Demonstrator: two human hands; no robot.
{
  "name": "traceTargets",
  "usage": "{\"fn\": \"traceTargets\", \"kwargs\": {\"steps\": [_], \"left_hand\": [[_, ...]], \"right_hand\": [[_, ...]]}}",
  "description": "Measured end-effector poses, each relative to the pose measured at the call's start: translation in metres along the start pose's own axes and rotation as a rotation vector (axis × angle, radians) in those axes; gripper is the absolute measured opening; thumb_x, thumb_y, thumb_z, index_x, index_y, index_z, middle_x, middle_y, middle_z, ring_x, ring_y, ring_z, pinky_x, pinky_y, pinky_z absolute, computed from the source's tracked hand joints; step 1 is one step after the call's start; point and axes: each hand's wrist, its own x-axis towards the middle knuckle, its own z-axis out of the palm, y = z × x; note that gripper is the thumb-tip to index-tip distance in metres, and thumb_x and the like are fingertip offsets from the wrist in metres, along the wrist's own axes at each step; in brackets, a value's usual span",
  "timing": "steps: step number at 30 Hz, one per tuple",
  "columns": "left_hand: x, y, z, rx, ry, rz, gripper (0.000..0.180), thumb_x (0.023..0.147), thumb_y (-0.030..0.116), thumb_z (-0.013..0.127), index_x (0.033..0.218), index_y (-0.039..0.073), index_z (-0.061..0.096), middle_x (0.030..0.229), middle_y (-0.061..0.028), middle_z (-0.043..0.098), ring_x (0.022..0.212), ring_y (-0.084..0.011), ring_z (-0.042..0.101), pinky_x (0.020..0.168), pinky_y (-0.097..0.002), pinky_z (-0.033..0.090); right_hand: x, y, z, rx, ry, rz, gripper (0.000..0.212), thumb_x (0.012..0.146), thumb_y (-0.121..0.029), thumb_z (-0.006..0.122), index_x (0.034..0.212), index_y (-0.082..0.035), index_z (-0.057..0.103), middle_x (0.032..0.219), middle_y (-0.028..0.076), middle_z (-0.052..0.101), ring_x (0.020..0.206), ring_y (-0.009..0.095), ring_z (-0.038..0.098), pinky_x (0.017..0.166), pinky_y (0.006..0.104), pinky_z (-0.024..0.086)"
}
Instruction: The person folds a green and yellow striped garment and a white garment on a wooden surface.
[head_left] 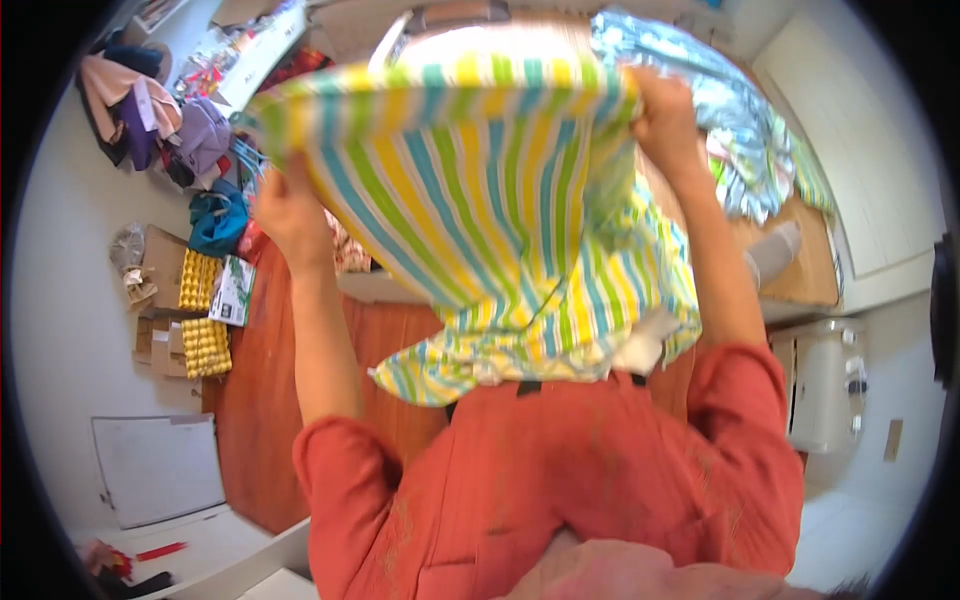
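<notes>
A large striped cloth (470,190) in green, yellow, teal and white hangs stretched between my two raised hands. My left hand (292,215) is closed on its left side, and the corner above that hand looks blurred. At the upper right, my right hand (662,115) grips the other top corner. The cloth's lower part drops in loose folds in front of my body and spreads out toward the left at its bottom edge. Whatever lies behind the cloth is mostly hidden.
Blue and patterned bedding (690,90) is heaped at the far right, near a grey-socked foot (775,255). Bags (205,130) hang along the left wall. Below them stand yellow egg trays (205,345) and cardboard boxes (160,345) on the reddish wooden floor (260,430). A white heater-like unit (825,385) stands right.
</notes>
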Motion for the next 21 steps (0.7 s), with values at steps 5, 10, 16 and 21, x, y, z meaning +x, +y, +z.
{"fn": "traceTargets", "kwargs": {"steps": [5, 10, 16, 21], "left_hand": [[0.03, 0.003, 0.034, -0.42, 0.078, -0.035, 0.025, 0.096, 0.022, 0.055, 0.083, 0.002, 0.063, 0.079, 0.0003, 0.064, 0.065, -0.0046, 0.054, 0.056, -0.0216, 0.044], [0.032, 0.034, 0.009, -0.21, 0.167, -0.033, 0.029, 0.096, 0.024, 0.056, 0.08, 0.001, 0.063, 0.073, 0.0035, 0.06, 0.064, -0.0032, 0.05, 0.057, -0.0204, 0.041], [0.04, 0.075, 0.008, -0.452, 0.224, 0.043, 0.028, 0.097, 0.023, 0.052, 0.088, -0.001, 0.063, 0.08, -0.0003, 0.064, 0.066, -0.0065, 0.055, 0.061, -0.0214, 0.045], [0.04, 0.074, -0.036, -0.333, 0.239, -0.004, 0.027, 0.098, 0.022, 0.05, 0.092, -0.001, 0.063, 0.082, -0.0027, 0.066, 0.069, -0.0072, 0.06, 0.061, -0.0201, 0.048]], "right_hand": [[-0.029, 0.028, 0.036, -0.155, -0.336, 0.219, 0.034, 0.069, -0.016, 0.067, 0.102, -0.012, 0.059, 0.085, 0.013, 0.063, 0.083, 0.037, 0.061, 0.069, 0.0469, 0.045], [0.009, 0.022, 0.002, 0.005, -0.112, 0.157, 0.034, 0.068, -0.013, 0.068, 0.101, -0.011, 0.058, 0.086, 0.013, 0.064, 0.08, 0.037, 0.061, 0.068, 0.0453, 0.047], [-0.025, 0.044, 0.017, 0.305, -0.437, 0.291, 0.03, 0.084, -0.033, 0.059, 0.1, -0.009, 0.061, 0.09, 0.023, 0.062, 0.089, 0.043, 0.059, 0.072, 0.0441, 0.048], [0.015, 0.001, -0.027, 0.186, -0.279, 0.323, 0.038, 0.08, -0.042, 0.067, 0.089, -0.006, 0.06, 0.077, 0.018, 0.063, 0.074, 0.039, 0.061, 0.06, 0.0422, 0.048]]}}
